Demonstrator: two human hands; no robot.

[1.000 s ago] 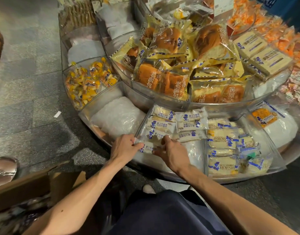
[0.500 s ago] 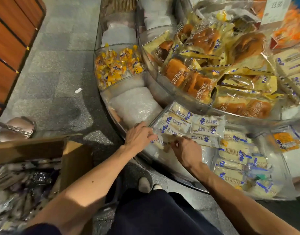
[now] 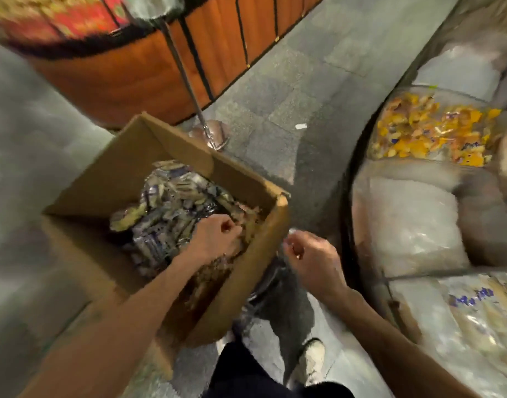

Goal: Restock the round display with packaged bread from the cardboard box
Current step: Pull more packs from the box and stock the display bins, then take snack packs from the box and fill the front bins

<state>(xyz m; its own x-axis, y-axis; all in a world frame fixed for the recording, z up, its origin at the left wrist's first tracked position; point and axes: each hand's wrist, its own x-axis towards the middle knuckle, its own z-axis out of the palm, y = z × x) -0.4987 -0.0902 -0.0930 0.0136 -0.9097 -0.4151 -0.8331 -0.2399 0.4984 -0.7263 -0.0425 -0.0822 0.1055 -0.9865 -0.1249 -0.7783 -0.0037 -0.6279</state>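
Note:
An open cardboard box (image 3: 278, 214) stands on the floor at my left, heaped with small blue-and-white bread packets (image 3: 166, 202). My left hand (image 3: 215, 239) is down inside the box at its right side, fingers curled onto the packets; blur hides whether it grips one. My right hand (image 3: 312, 257) hovers between the box and the round display (image 3: 350, 196), fingers loosely curled and holding nothing. The display curves along the right edge, where similar packets (image 3: 470, 311) lie in its near compartment.
Other display compartments hold white bags (image 3: 413, 225) and yellow-wrapped snacks (image 3: 430, 133). A round wooden stand (image 3: 131, 70) fills the upper left, with a metal post and its base (image 3: 209, 133) just behind the box. My shoe (image 3: 311, 360) is on the grey tiled floor below.
My view has swung left from the display to the box. Both hands have left the packets in the display; the left now reaches into the box and the right trails beside it.

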